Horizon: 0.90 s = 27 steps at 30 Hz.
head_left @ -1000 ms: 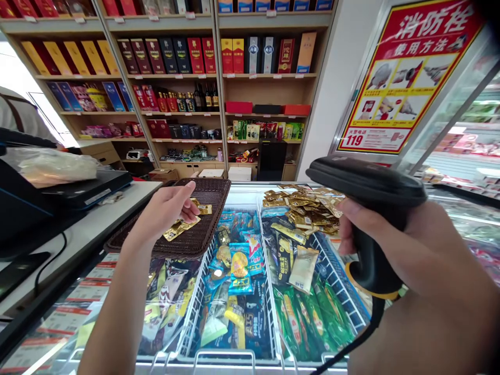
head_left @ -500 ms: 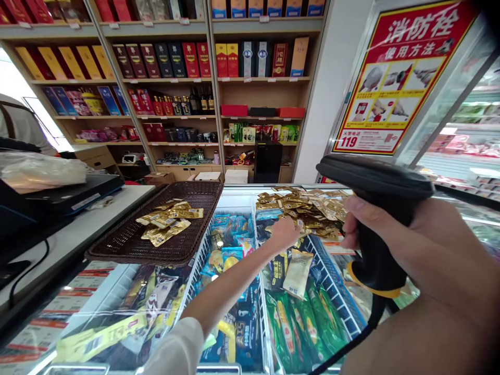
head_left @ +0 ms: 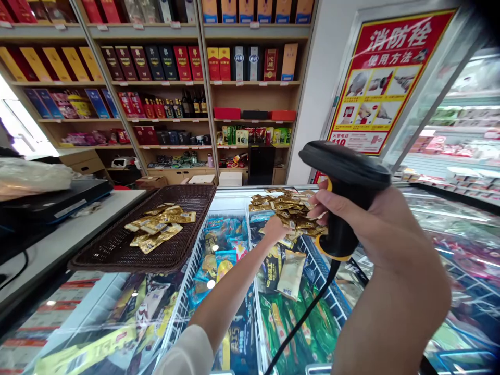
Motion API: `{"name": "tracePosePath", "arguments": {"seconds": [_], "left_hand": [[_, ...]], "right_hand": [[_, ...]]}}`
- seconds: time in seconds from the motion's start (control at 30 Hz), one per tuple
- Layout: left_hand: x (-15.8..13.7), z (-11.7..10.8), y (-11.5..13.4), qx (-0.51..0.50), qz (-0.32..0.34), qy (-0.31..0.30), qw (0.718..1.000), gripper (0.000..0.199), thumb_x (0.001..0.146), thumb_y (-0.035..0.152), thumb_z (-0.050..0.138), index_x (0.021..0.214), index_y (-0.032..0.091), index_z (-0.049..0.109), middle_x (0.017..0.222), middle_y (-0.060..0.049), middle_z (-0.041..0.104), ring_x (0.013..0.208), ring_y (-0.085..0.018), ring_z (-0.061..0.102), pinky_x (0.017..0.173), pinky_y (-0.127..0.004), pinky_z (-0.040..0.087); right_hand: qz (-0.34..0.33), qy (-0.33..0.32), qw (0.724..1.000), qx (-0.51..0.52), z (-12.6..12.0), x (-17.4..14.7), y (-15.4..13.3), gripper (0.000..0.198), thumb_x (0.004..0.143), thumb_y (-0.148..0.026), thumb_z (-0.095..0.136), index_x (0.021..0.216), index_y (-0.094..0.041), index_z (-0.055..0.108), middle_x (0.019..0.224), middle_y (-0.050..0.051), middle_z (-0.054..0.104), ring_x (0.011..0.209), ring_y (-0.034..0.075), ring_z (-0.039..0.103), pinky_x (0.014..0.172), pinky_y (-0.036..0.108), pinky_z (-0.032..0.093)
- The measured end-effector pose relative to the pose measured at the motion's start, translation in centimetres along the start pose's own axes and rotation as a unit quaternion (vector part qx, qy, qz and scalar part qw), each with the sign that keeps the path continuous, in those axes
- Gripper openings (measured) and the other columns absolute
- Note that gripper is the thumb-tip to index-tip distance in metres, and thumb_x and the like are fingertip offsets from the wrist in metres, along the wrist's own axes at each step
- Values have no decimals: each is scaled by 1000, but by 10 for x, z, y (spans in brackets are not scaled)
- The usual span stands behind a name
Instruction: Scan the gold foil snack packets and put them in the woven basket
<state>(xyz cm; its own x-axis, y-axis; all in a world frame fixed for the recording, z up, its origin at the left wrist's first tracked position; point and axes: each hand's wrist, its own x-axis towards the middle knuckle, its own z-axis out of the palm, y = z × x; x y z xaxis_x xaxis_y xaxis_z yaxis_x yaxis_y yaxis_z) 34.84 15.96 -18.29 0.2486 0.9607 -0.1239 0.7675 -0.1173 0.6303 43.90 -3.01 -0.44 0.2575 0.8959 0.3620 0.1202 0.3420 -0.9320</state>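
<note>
My right hand point(head_left: 375, 224) grips a black barcode scanner point(head_left: 344, 161) by its handle, with the scanner head pointing left above the gold heap. A dark cable hangs from the handle's yellow-trimmed base. My left hand point(head_left: 275, 229) reaches across the freezer to the near edge of a pile of small gold packets point(head_left: 297, 205). Its fingers are curled closed, and the corner of a gold packet point(head_left: 291, 225) shows beside them; the fingertips are mostly hidden. On the left, a brown woven tray point(head_left: 117, 255) holds several more gold packets point(head_left: 160, 224).
Under the glass stand white wire baskets point(head_left: 253, 307) with blue, green point(head_left: 312, 317) and cream ice-cream wrappers. A counter point(head_left: 121, 200) with black equipment and a plastic bag point(head_left: 35, 174) is at left. Behind are shelves of boxes and a red poster point(head_left: 378, 78).
The view has shifted slightly. My right hand has brought the scanner left and farther out, nearer the gold pile. My left hand stays at the pile's edge.
</note>
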Motion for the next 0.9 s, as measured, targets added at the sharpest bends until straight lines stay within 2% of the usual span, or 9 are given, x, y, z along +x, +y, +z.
{"name": "tracePosePath", "arguments": {"seconds": [0.13,0.3,0.4,0.5,0.57,0.6,0.7,0.8,0.9], "left_hand": [[-18,-28,-10,-43,26,-4,999,15,90,20,69,102,15,77,102,-14,80,93,-27,78,74,-30,59],[-74,-104,-54,-85,34,35,995,25,102,21,49,118,18,68,102,-16,79,75,-25,78,56,-29,54],[-110,-159,-86,9,69,157,985,24,102,32,46,110,23,67,88,-13,78,74,-29,77,59,-32,54],[-137,-208,-110,231,26,307,923,28,100,29,43,108,24,69,74,-12,74,77,-34,76,67,-35,52],[-148,-235,-122,299,-23,356,885,29,98,27,44,108,23,71,72,-14,72,77,-37,75,69,-36,52],[-151,-245,-127,301,-35,370,878,29,97,27,45,108,24,72,72,-14,71,77,-37,75,69,-37,52],[-155,-267,-137,207,9,405,891,24,93,32,51,102,25,72,71,-12,72,71,-35,73,69,-38,54],[-154,-274,-140,-33,94,392,915,22,86,45,62,91,26,71,72,-8,73,66,-31,73,58,-35,57],[-155,-273,-132,-235,133,356,895,32,73,52,77,86,24,67,67,-4,70,62,-28,72,48,-32,59]], "right_hand": [[-9,-11,1000,-13,4,-2,1,39,79,-50,90,98,-18,77,73,4,77,67,19,75,60,26,61],[-25,-35,999,-23,9,-2,1,37,85,-52,84,97,-18,74,72,3,75,67,20,75,62,28,60],[-29,-16,999,-19,18,-2,1,35,86,-51,83,95,-18,74,73,4,75,64,18,71,61,27,58],[-17,21,1000,-6,35,-3,1,30,86,-47,83,89,-19,73,68,2,72,57,15,65,57,25,52],[-5,25,1000,-7,47,-5,1,29,85,-46,84,85,-19,72,64,0,69,55,14,62,56,25,50],[0,24,1000,-16,52,-5,2,31,85,-47,84,84,-19,72,63,0,68,55,14,61,56,25,49],[11,-5,999,-40,65,-8,7,35,85,-52,82,84,-18,73,63,2,68,58,17,63,58,27,49],[30,-65,997,-24,73,-13,11,37,86,-54,81,88,-18,73,61,1,66,58,17,62,58,28,47],[56,-109,992,-20,78,-19,12,41,89,-58,79,92,-17,74,63,3,68,60,18,63,59,29,47]]}}
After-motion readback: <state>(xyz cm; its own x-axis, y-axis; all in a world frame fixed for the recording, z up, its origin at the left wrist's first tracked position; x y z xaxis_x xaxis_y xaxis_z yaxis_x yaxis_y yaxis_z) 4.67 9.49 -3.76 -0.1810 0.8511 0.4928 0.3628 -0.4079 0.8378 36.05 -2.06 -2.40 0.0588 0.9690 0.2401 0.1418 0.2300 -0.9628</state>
